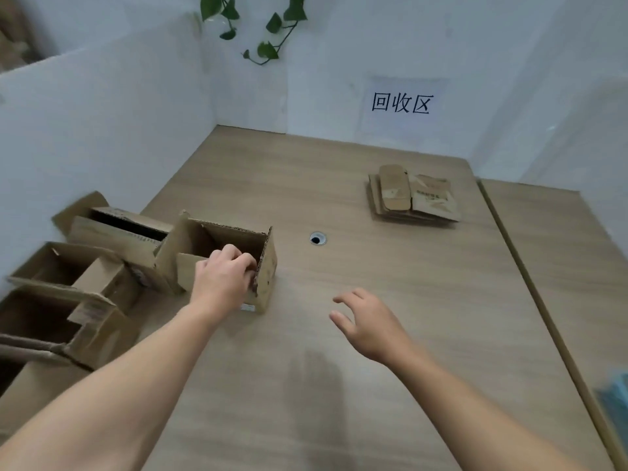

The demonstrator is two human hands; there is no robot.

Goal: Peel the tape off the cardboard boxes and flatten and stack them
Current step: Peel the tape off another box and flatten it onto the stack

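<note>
Box (267, 271) in left hand (222, 279), apparently gripped

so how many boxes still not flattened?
4. The held box, gripped by the left hand; the rear box behind it; the middle box and the near box along the left edge of the table. More may be cut off at left.

I see one open brown box (234, 239) standing upright. Three more open boxes (112, 277) sit just left of it. The flat boxes (413, 198) lie stacked far off to the right.

wooden table (373, 334), wall sign (401, 103), hanging vine (268, 35)
</note>
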